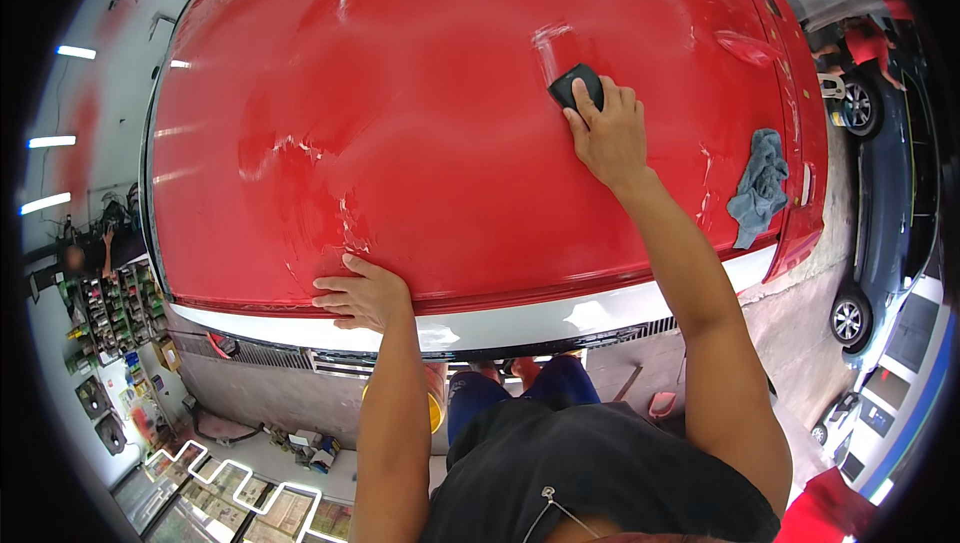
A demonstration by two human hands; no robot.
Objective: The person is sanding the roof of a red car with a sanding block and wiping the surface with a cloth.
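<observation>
A red car roof panel (450, 190) fills the middle of the view, with whitish smears and wet-looking streaks on it. Right of centre, my right hand (611, 119) holds a dark, block-like pad (576, 87) against the paint, beside a pale smear. My left hand (367, 289) lies with spread fingers on the roof's near edge, holding nothing. A crumpled grey-blue cloth (760, 190) rests on the red surface at the right.
A dark blue car (881, 190) stands at the right, with a person in red (866, 44) near its wheel. Shelves of bottles (120, 306) line the left, where another person raises an arm. A yellow-rimmed bucket (435, 408) stands by my legs.
</observation>
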